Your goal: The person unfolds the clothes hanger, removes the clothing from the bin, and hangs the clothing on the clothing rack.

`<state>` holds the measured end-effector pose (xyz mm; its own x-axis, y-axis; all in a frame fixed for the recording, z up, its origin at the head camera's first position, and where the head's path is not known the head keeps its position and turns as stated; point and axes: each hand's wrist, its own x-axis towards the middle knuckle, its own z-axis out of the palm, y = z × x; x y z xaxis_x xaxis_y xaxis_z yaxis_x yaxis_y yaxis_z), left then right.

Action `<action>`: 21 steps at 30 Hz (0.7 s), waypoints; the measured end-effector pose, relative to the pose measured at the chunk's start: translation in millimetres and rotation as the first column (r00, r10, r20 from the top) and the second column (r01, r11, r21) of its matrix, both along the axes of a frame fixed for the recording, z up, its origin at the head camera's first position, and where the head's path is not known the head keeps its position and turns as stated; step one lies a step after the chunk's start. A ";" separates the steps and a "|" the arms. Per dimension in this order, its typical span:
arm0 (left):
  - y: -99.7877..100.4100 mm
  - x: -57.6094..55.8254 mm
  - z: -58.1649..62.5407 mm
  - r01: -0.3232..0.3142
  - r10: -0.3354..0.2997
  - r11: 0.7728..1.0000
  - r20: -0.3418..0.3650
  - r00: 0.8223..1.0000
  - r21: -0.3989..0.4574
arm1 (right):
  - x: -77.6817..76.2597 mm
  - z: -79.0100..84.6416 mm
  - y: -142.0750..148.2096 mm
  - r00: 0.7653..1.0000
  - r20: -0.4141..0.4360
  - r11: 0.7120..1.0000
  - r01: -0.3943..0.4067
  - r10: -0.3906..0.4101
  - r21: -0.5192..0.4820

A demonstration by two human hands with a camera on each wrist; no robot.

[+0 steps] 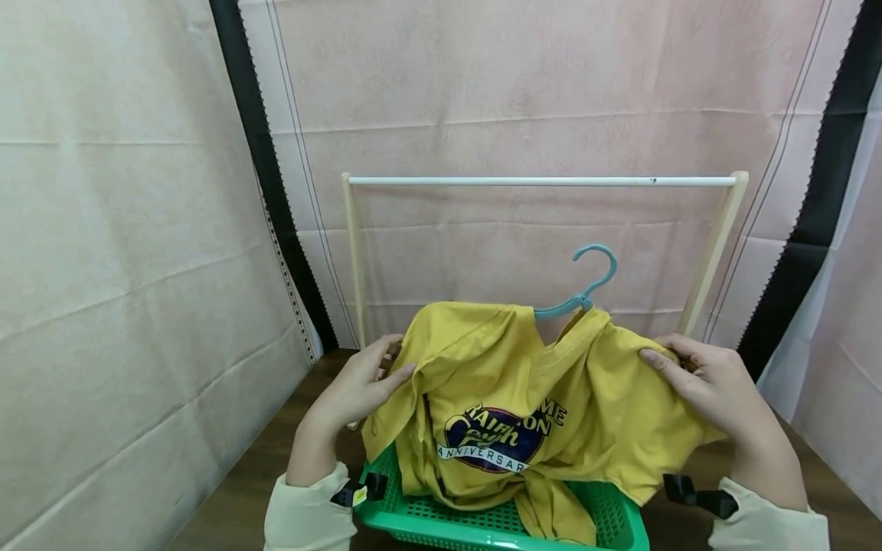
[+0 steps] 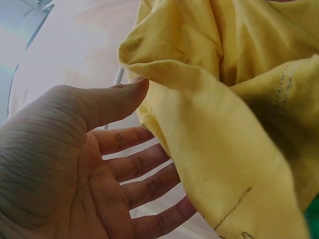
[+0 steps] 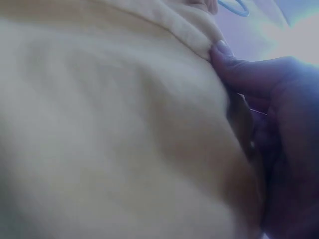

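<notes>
A yellow T-shirt [image 1: 496,375] with a dark printed logo is held up in the head view, its lower part hanging into the green basket [image 1: 448,528]. From its neck opening rises the hook of a blue hanger [image 1: 599,268]; the rest of the hanger is hidden inside the cloth. My left hand [image 1: 358,383] pinches the sleeve side, thumb in front, with the other fingers [image 2: 144,162] fairly straight at and behind the cloth's edge. At the opposite shoulder, my right hand [image 1: 717,383] grips the fabric between thumb and fingers, the fingers partly hidden.
Behind the shirt stands a rack with a white crossbar [image 1: 537,181] and cream side posts [image 1: 710,260]. The basket sits on a brown wooden table [image 1: 276,467]. Pale fabric walls [image 1: 138,229] enclose the back and sides.
</notes>
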<state>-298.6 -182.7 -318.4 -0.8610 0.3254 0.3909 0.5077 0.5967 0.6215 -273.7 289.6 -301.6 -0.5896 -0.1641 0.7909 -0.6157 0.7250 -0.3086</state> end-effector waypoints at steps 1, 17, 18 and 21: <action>-0.5 0.0 -0.2 -0.007 0.007 1.000 0.003 1.000 -0.004 | -1.1 1.3 0.4 1.000 0.001 1.000 0.005 -0.005 0.003; -0.5 0.3 -2.0 0.012 -0.012 1.000 0.059 0.998 -0.003 | -51.4 73.0 6.1 0.975 0.089 0.978 0.198 -0.203 0.066; 0.2 0.5 -1.9 0.016 -0.016 1.000 0.062 0.998 -0.007 | -55.1 78.2 6.2 0.971 0.098 0.975 0.210 -0.217 0.074; 1.9 1.6 -1.9 0.019 -0.018 1.000 0.070 0.997 -0.014 | -64.4 91.6 6.5 0.958 0.133 0.964 0.239 -0.253 0.112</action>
<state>-297.1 -180.8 -320.3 -0.8798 0.3469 0.3249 0.4743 0.5971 0.6470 -338.1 296.0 -210.1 -0.7284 -0.0684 0.6817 -0.3679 0.8784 -0.3050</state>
